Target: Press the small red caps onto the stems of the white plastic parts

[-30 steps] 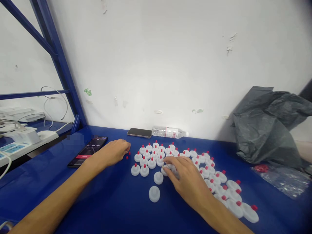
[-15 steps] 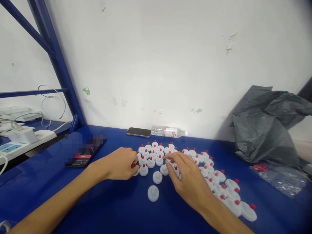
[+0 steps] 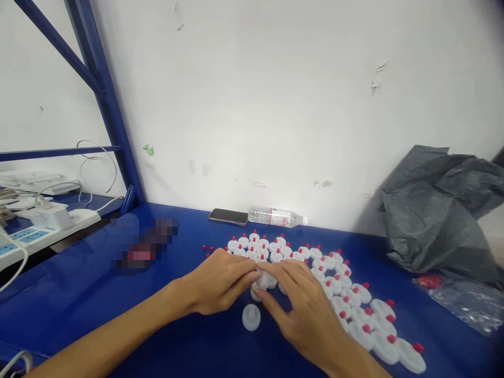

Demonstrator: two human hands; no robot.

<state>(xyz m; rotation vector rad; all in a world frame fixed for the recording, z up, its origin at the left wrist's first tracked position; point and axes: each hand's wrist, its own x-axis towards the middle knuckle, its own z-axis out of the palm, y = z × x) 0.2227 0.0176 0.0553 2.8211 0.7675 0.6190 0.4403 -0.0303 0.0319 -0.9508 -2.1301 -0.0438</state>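
Observation:
A white round cap with a narrow nozzle (image 3: 263, 278) is held between the thumb and fingers of my right hand (image 3: 305, 299). My left hand (image 3: 222, 281) is closed in a pinch at the top of that cap; whatever lies between its fingertips is hidden. Just below the hands, another white cap without a red tip (image 3: 251, 317) rests on the blue table. Behind and to the right stand several white caps with red tips (image 3: 359, 335). A few small loose red tips (image 3: 204, 247) lie past my left hand.
A phone (image 3: 228, 217) and a clear plastic bottle (image 3: 275, 216) lie by the wall. At right are a dark plastic bag (image 3: 441, 210) and a clear bag (image 3: 464, 304). A power strip (image 3: 31, 236) and blue frame post (image 3: 106, 100) stand at left.
My left hand has moved right, from beside the caps to the cap at my right hand. My right hand has lifted a white cap. Loose red tips have come into view.

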